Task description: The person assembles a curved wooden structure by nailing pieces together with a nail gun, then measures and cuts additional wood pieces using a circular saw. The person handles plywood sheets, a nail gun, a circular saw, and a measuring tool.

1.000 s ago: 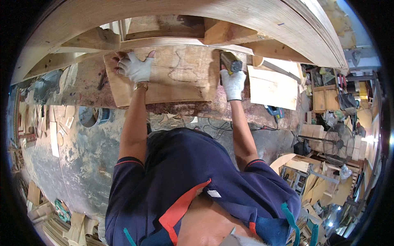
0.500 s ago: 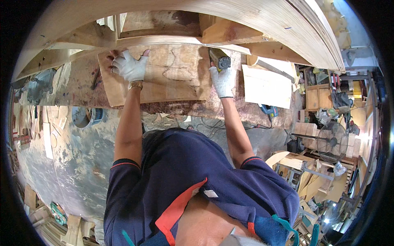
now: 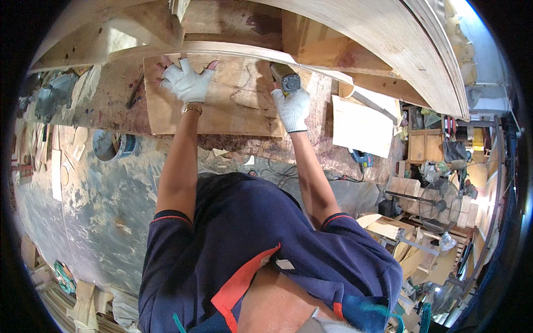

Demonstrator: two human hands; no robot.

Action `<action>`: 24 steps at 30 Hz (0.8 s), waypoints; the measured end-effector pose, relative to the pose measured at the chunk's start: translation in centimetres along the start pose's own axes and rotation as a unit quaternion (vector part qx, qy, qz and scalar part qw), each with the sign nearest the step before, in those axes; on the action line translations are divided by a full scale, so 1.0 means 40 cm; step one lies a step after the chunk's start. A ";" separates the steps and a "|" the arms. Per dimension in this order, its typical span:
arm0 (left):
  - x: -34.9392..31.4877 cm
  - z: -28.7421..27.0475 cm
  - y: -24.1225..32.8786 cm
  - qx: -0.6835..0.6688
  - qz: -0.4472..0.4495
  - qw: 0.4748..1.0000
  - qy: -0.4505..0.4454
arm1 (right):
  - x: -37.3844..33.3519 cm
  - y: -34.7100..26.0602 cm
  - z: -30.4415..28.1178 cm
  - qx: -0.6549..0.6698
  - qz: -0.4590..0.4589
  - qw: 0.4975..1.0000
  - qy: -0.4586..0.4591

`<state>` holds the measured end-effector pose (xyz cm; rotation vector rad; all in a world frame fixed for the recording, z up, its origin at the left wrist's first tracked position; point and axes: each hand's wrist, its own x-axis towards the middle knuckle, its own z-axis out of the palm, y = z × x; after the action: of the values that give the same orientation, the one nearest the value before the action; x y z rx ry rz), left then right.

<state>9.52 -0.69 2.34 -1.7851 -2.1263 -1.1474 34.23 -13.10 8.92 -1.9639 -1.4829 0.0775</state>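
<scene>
A thin brown plywood sheet with dark wavy grain marks lies on the stained workbench, below a curved wooden frame. My left hand, in a white glove with bare fingertips, rests on the sheet's left part, fingers spread. My right hand, gloved alike, is closed around a boxy hand tool with a yellowish body and a dark, rounded end. The tool stands at the sheet's right edge; its exact kind does not show. My right fingers are partly hidden behind the tool.
The curved wooden frame arches across the far side. A pale sheet lies on the bench at the right, with a blue power tool beside it. A blue bucket stands on the floor at left, and a fan at right.
My right hand and its tool have shifted left, closer against the plywood's right edge. My left hand stays on the sheet with its fingers spread wider. The whole view has shifted slightly.
</scene>
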 end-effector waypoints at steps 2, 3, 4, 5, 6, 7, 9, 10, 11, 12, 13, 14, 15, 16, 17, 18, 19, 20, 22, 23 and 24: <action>0.000 0.010 -0.012 0.008 -0.004 1.000 -0.002 | -0.003 -0.018 -0.008 0.007 -0.015 1.000 -0.002; -0.002 0.010 -0.010 0.009 -0.002 1.000 -0.007 | -0.006 -0.028 -0.012 0.010 -0.020 1.000 -0.001; -0.002 0.008 -0.011 0.011 -0.001 1.000 -0.012 | -0.008 -0.035 -0.012 -0.004 -0.013 1.000 -0.018; -0.004 0.010 -0.015 0.005 0.001 1.000 -0.003 | -0.009 -0.042 -0.012 -0.018 -0.006 0.999 -0.035; -0.005 0.016 -0.015 -0.003 0.003 1.000 0.007 | -0.008 -0.046 -0.013 -0.033 0.000 0.998 -0.050; -0.006 0.021 -0.016 -0.010 0.004 1.000 0.017 | -0.007 -0.046 -0.004 -0.012 -0.008 0.999 -0.040; -0.006 0.023 -0.018 -0.040 0.004 0.999 0.014 | -0.008 -0.058 0.022 0.029 -0.025 0.999 -0.021; -0.007 0.021 -0.018 -0.055 0.003 0.998 0.012 | -0.007 -0.069 0.024 0.032 -0.034 0.999 -0.025; -0.010 0.019 -0.015 -0.034 0.009 0.999 0.020 | -0.005 -0.080 0.024 0.035 -0.043 0.998 -0.028; -0.010 0.014 -0.011 -0.012 0.015 0.999 0.029 | -0.002 -0.098 0.021 0.040 -0.053 0.997 -0.031; -0.008 0.009 -0.010 0.010 0.022 0.999 0.039 | -0.003 -0.109 0.021 0.043 -0.056 0.997 -0.034; -0.008 0.008 -0.013 -0.004 0.020 0.999 0.034 | -0.004 -0.119 0.022 0.046 -0.059 0.997 -0.037; -0.009 0.011 -0.014 -0.021 0.016 0.999 0.030 | -0.003 -0.125 0.020 0.046 -0.063 0.996 -0.039; -0.009 0.014 -0.015 -0.037 0.013 0.999 0.026 | -0.002 -0.122 0.021 0.047 -0.070 0.995 -0.045; -0.009 0.017 -0.018 -0.039 0.014 0.999 0.029 | -0.002 -0.112 0.024 0.048 -0.077 0.995 -0.050; -0.008 0.017 -0.016 -0.041 0.015 0.999 0.031 | -0.001 -0.110 0.023 0.048 -0.084 0.994 -0.057; -0.008 0.016 -0.013 -0.043 0.016 0.998 0.033 | 0.001 -0.109 0.025 0.039 -0.071 0.995 -0.058; -0.008 0.015 -0.011 -0.032 0.010 0.999 0.019 | 0.003 -0.109 0.026 0.029 -0.059 0.996 -0.060; -0.005 0.010 -0.011 -0.008 0.000 1.000 -0.008 | 0.006 -0.118 0.031 0.027 -0.056 0.997 -0.056; -0.004 0.007 -0.012 -0.005 -0.001 1.000 -0.015 | 0.008 -0.124 0.033 0.032 -0.066 0.996 -0.050; -0.005 0.002 -0.011 -0.001 -0.002 1.000 -0.021 | 0.009 -0.131 0.035 0.037 -0.075 0.995 -0.045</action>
<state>9.20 -0.81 1.97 -1.8232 -2.1538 -1.1229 29.40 -11.44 10.76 -1.8055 -1.6585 0.1539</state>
